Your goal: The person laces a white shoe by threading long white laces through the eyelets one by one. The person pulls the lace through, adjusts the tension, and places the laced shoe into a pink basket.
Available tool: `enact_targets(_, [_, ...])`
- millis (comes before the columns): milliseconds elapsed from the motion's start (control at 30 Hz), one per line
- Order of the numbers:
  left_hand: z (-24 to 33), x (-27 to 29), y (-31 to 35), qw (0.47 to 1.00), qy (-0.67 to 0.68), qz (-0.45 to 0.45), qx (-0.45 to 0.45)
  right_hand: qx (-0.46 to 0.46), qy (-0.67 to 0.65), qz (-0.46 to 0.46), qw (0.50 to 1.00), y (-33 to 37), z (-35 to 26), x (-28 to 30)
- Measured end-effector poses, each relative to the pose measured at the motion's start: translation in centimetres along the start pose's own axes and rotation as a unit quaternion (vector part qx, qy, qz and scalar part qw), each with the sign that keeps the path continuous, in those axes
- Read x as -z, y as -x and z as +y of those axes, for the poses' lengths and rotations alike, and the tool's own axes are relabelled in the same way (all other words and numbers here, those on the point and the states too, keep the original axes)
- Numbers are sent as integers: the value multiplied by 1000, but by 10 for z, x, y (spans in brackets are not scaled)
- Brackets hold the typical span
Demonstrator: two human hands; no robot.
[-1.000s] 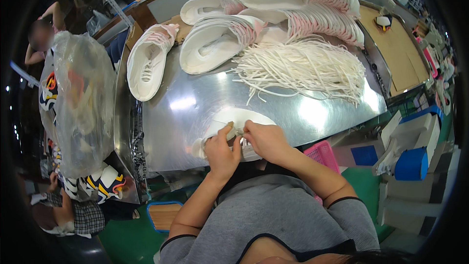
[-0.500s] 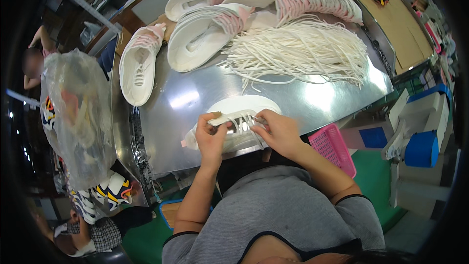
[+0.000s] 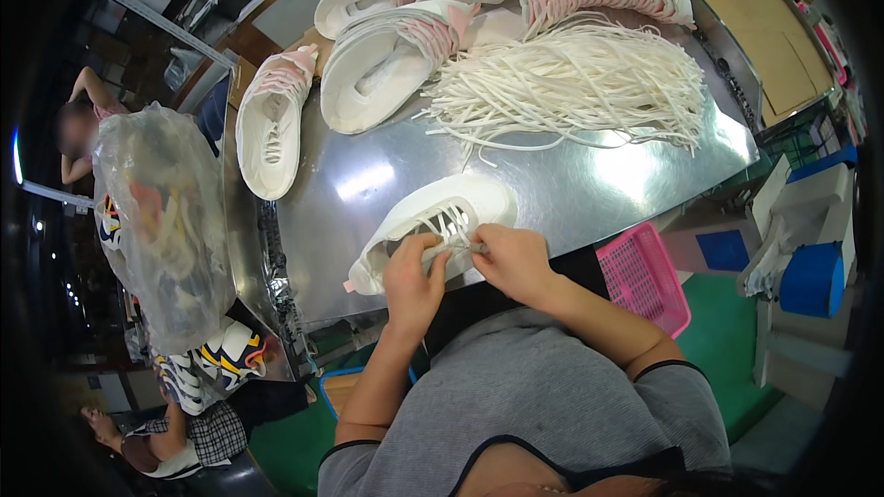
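A white shoe upper [image 3: 490, 195] lies near the table's front edge, its pink-tabbed heel to the left. White shoelace [image 3: 448, 219] crosses its opening in several rows. My left hand [image 3: 412, 281] is closed on the near edge of the opening, thumb and fingers pinching it. Close beside it, my right hand [image 3: 512, 260] pinches at the near row of eyelets, where the lace ends up between its fingertips; the fingers partly hide the exact grip. Beyond the upper lies a big bundle of loose white laces [image 3: 571, 83].
Stacked white uppers with pink edges [image 3: 387, 64] fill the far side of the metal table [image 3: 341, 248]. A single laced upper [image 3: 272, 129] rests at left. A clear plastic bag [image 3: 166, 230] stands left, a pink basket [image 3: 643, 281] right. Two people are at the left.
The upper has tipped so that its opening and far side show more. Both hands have come closer together at the near eyelet edge; the right has moved down from the crossing laces.
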State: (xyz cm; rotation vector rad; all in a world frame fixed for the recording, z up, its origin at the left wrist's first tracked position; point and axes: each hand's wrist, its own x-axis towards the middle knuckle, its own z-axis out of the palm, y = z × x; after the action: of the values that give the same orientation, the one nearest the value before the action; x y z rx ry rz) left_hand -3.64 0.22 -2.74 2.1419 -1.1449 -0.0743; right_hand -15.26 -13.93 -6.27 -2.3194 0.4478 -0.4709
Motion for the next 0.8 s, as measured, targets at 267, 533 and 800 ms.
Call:
enact_targets(267, [3, -1, -27, 992, 51, 106, -42, 120, -81, -278, 950, 24, -23, 35])
enact_targets(533, [19, 11, -32, 987, 30, 78, -135, -19, -177, 57, 982, -34, -6, 35])
enact_targets(800, [26, 26, -29, 988, 36, 94, -119, -150, -358, -220, 895, -2, -17, 34])
